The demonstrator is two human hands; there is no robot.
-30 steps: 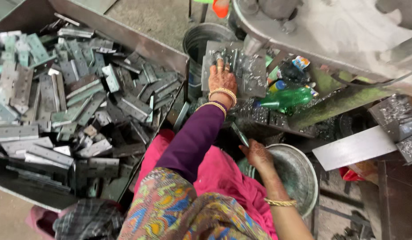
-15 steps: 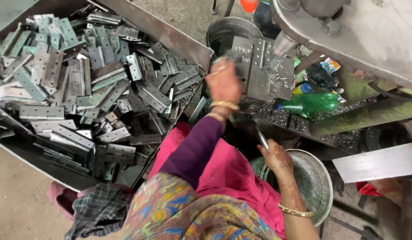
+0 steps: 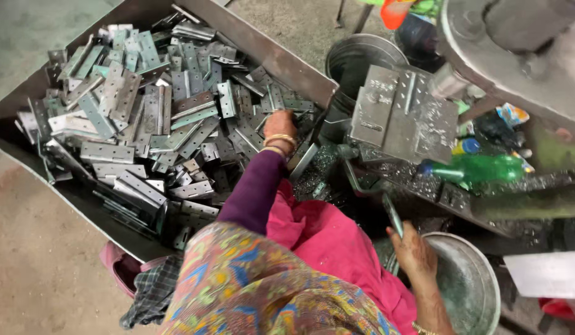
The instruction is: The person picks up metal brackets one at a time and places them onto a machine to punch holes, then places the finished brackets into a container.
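Head view: left hand [image 3: 278, 126] down among grey, flat, punched metal hinges [image 3: 144, 118] heaped in the bin [image 3: 287, 62]; fingers hidden, grip not discernible. Right hand [image 3: 413, 251] closed round a thin lever [image 3: 391, 214]. Green plastic bottle [image 3: 480, 169] lying beside, blue-capped.

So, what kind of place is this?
Probably a small metal workshop: a tray heaped with steel hinges, metal basins and shavings, and a machine above.

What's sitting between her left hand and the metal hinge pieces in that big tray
Nothing visible. The left hand already reaches over the tray's rim and rests on the heap of metal hinge plates; the fingertips are hidden among them.
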